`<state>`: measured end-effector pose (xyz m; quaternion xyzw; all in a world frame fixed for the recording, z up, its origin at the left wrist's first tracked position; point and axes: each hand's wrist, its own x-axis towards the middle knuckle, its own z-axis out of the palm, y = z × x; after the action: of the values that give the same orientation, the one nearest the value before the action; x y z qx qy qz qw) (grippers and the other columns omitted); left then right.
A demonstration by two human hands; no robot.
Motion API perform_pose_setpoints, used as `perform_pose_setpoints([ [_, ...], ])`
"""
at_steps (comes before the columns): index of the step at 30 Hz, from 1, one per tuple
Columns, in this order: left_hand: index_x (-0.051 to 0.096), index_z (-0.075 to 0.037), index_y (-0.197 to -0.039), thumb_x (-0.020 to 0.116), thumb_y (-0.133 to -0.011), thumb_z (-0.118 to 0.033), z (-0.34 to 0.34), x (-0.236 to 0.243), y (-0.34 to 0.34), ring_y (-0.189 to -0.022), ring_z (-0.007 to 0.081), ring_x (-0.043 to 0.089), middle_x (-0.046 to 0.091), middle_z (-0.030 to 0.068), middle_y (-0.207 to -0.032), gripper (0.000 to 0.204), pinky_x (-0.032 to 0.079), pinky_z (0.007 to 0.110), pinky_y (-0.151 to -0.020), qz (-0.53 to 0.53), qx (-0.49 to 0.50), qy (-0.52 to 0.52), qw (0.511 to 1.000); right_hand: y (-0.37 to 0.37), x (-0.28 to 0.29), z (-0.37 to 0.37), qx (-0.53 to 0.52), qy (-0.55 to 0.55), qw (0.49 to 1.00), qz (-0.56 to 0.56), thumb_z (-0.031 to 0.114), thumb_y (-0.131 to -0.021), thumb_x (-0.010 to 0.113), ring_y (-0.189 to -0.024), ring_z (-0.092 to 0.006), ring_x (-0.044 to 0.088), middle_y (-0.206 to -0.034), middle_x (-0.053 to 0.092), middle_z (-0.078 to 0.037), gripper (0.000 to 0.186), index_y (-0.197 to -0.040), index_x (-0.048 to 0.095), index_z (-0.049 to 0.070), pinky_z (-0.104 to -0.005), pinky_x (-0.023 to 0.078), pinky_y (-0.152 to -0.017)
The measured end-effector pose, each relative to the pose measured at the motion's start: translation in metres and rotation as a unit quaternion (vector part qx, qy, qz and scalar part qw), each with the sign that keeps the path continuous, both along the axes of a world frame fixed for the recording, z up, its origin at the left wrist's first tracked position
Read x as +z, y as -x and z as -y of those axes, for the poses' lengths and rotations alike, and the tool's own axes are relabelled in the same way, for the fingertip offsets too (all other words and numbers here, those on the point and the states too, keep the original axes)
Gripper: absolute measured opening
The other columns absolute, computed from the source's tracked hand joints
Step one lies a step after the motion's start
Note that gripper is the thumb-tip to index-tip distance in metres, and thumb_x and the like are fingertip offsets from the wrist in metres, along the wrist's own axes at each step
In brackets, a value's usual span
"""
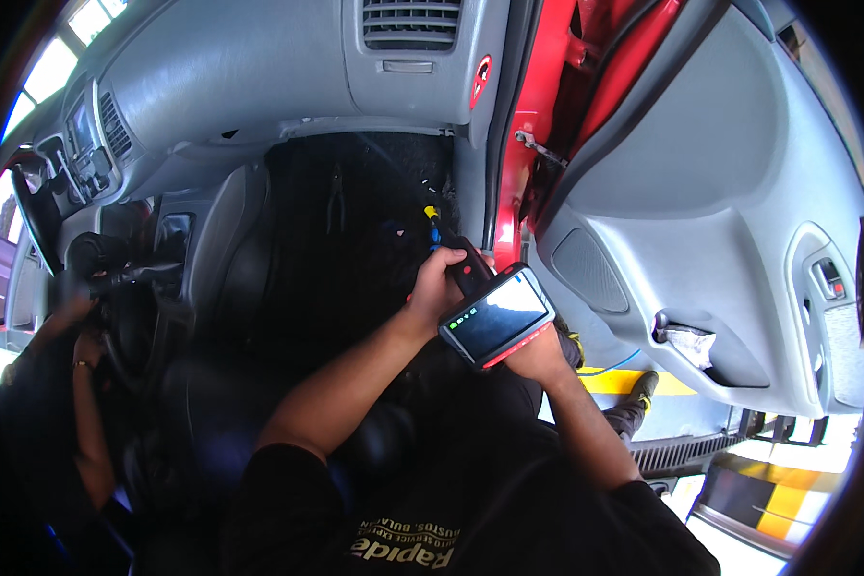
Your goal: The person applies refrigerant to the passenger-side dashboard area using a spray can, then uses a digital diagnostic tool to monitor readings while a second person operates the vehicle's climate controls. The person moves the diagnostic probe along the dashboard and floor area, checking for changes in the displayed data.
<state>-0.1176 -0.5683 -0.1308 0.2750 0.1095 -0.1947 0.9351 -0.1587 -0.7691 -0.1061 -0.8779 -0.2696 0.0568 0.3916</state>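
In front of me is a handheld inspection camera, with a black handle, red trim and a lit screen showing a bright and dark picture. My left hand is wrapped around its handle, beside a red button. Under the screen's lower right edge, my right hand supports the housing, its fingers mostly hidden. Just beyond the handle, a yellow-tipped piece with blue below it shows above the dark floor mat; whether it joins the camera I cannot tell. A pair of dark pliers lies on the mat.
The grey dashboard spans the far side. On my right the car door stands open, with papers in its pocket. A co-worker's arms are at the left, near the centre console. Another person's shoe is outside.
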Motion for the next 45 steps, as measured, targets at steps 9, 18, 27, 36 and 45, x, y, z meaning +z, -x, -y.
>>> perform_pose_setpoints([
  [9,0.063,-0.002,-0.106,0.053,-0.09,-0.03,0.002,0.0,-0.001,-0.102,0.0297,0.068,0.07,0.0156,-0.107,0.033,0.053,0.044,-0.098,-0.022,0.004,0.007,1.0,0.001,-0.01,0.0,0.011,0.005,0.999,0.042,0.019,-0.083,0.073,-0.105,-0.0331,0.069,-0.109,0.074,-0.009,0.027,-0.109,0.074,0.011,-0.0425,0.054,-0.091],
  [18,0.064,-0.002,-0.106,0.054,-0.09,-0.03,0.0,0.001,-0.001,-0.104,0.0301,0.068,0.07,0.0163,-0.109,0.034,0.053,0.045,-0.099,-0.009,-0.007,0.002,1.0,0.002,-0.001,-0.002,-0.002,-0.011,0.999,0.039,0.018,-0.083,0.073,-0.107,-0.0328,0.069,-0.11,0.074,-0.01,0.027,-0.11,0.073,0.011,-0.0423,0.054,-0.091],
  [27,0.066,-0.005,-0.098,0.055,-0.095,-0.039,0.006,0.015,0.001,-0.097,0.0289,0.069,0.071,0.0143,-0.098,0.035,0.054,0.045,-0.095,-0.026,0.015,-0.006,1.0,0.002,-0.009,-0.001,-0.028,-0.002,0.998,0.053,0.024,-0.081,0.077,-0.102,-0.035,0.069,-0.108,0.072,-0.013,0.031,-0.108,0.069,0.01,-0.0449,0.055,-0.088],
  [36,0.053,-0.001,-0.128,0.05,-0.106,-0.043,-0.021,-0.02,-0.035,-0.11,0.0313,0.068,0.068,0.02,-0.124,0.047,0.052,0.045,-0.101,-0.022,0.124,-0.144,0.981,0.006,-0.018,-0.004,-0.05,0.005,0.998,0.026,0.026,-0.079,0.078,-0.101,-0.0361,0.069,-0.105,0.072,-0.013,0.03,-0.104,0.071,0.01,-0.0455,0.055,-0.088],
  [45,0.064,-0.003,-0.119,0.051,-0.107,-0.023,-0.037,-0.02,-0.044,-0.1,0.0245,0.069,0.074,0.0131,-0.108,0.027,0.055,0.04,-0.094,-0.003,0.121,-0.206,0.971,0.007,-0.008,-0.004,-0.034,0.016,0.998,0.046,0.025,-0.08,0.078,-0.102,-0.0351,0.069,-0.106,0.072,-0.013,0.029,-0.105,0.071,0.011,-0.0451,0.055,-0.089],
])
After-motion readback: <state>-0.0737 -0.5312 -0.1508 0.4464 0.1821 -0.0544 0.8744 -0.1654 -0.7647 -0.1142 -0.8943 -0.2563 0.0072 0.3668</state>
